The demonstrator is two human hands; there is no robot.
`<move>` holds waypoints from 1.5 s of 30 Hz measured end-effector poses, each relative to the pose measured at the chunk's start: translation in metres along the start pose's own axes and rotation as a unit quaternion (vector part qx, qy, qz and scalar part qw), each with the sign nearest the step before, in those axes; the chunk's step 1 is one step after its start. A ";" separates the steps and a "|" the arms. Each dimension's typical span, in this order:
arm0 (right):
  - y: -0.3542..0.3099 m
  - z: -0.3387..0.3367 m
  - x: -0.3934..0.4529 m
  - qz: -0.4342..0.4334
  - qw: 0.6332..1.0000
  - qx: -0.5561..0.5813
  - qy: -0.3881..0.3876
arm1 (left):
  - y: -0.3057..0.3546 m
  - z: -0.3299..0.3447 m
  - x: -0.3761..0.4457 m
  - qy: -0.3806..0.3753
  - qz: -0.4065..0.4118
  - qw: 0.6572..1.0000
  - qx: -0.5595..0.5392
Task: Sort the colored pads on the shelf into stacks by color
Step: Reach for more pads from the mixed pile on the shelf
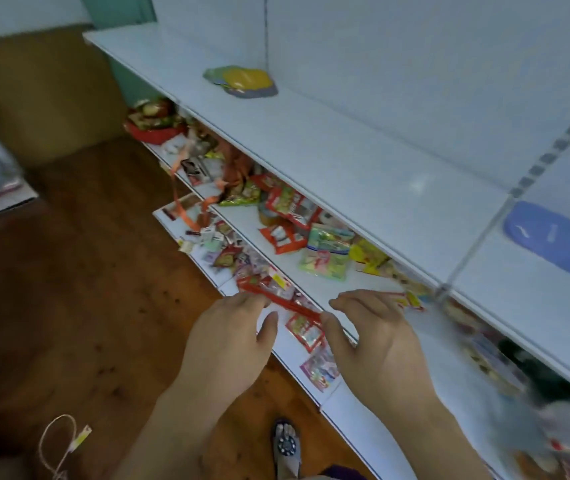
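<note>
A mixed pile of pads (240, 82) lies far back on the white top shelf (328, 147), yellow on top with green and purple ones under it. A blue pad (553, 237) lies flat on the shelf's right section. In front of the lower shelves, a thin red pad (290, 304) shows edge-on between my hands. My left hand (231, 337) curls its fingers over the pad's left end. My right hand (377, 337) pinches the right end with thumb and fingers.
Below the top shelf, two lower shelves (259, 220) are crowded with colourful snack packets. A slotted metal upright (550, 154) divides the shelf sections. A brown wooden floor (86, 289) is on the left, with a sandalled foot (287, 445) beneath my arms.
</note>
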State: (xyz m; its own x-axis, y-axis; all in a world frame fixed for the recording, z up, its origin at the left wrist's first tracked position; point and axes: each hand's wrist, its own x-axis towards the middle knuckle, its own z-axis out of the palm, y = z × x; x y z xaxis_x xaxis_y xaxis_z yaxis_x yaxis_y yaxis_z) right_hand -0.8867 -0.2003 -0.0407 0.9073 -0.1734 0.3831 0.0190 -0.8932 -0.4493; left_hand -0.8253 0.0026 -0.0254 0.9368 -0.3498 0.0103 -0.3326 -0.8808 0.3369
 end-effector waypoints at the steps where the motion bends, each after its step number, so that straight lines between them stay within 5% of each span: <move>1: -0.003 0.010 0.018 -0.012 1.000 0.006 0.000 | -0.008 -0.006 0.012 0.006 -0.009 1.000 0.006; 16: -0.056 0.126 0.231 -0.101 0.995 0.007 0.005 | -0.143 -0.071 0.167 0.081 -0.097 0.992 -0.027; 28: -0.130 0.219 0.353 -0.035 0.997 -0.042 0.059 | -0.278 -0.126 0.333 0.078 -0.001 0.996 -0.042; 45: -0.092 0.289 0.521 0.124 0.981 -0.069 0.131 | -0.287 -0.141 0.573 0.051 0.171 0.982 -0.059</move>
State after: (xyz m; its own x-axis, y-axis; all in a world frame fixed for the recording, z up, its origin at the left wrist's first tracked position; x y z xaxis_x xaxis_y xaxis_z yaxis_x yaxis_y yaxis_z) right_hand -0.2946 -0.0884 -0.0330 0.7374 -0.4770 0.4783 -0.2615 -0.8545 -0.4489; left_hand -0.1778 0.1001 0.0164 0.7801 -0.5797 0.2352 -0.6209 -0.6714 0.4046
